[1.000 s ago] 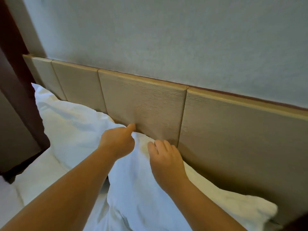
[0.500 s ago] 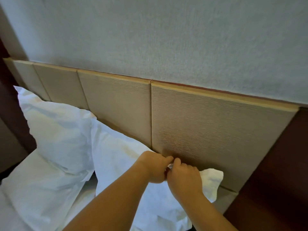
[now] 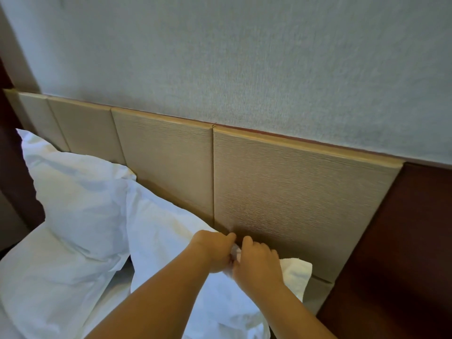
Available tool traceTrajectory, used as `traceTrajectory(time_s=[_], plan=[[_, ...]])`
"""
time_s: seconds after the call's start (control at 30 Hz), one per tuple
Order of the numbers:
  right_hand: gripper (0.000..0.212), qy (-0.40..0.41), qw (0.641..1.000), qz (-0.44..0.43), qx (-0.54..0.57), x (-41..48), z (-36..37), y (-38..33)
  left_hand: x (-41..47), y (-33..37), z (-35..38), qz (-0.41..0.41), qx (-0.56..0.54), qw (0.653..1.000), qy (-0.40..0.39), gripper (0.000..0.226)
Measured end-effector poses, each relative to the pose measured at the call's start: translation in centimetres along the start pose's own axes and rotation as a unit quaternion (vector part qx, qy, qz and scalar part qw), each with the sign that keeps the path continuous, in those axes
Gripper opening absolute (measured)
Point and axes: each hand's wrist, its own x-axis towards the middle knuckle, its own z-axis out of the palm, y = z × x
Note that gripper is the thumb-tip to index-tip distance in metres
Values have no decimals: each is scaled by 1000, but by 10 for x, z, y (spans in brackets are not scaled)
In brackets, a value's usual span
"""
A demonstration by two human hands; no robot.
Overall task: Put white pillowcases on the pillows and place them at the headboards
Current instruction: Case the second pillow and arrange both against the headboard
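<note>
A: Item one, bedding?
B: Two pillows in white pillowcases. Left pillow (image 3: 80,192) leans on the headboard (image 3: 281,192) near the left end. Right pillow (image 3: 166,238) stands beside it, overlapping it, top edge touching the beige panels.

A: Hands?
B: Left hand (image 3: 215,250) and right hand (image 3: 256,265), knuckles almost touching, at the right pillow's upper edge. Each grip is closed on the pillowcase fabric (image 3: 296,272), apparently pinching a fold between them; the fingertips are hidden.

A: Surroundings?
B: Grey textured wall (image 3: 244,57); dark wood panel (image 3: 403,241) right of the headboard.
</note>
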Motion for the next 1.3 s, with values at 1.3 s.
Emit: traceTrajectory(time_s=[1.3], plan=[[14, 7, 1000, -22, -12, -253, -124, -68, -300, 120, 23, -141, -179, 961, 157, 30]])
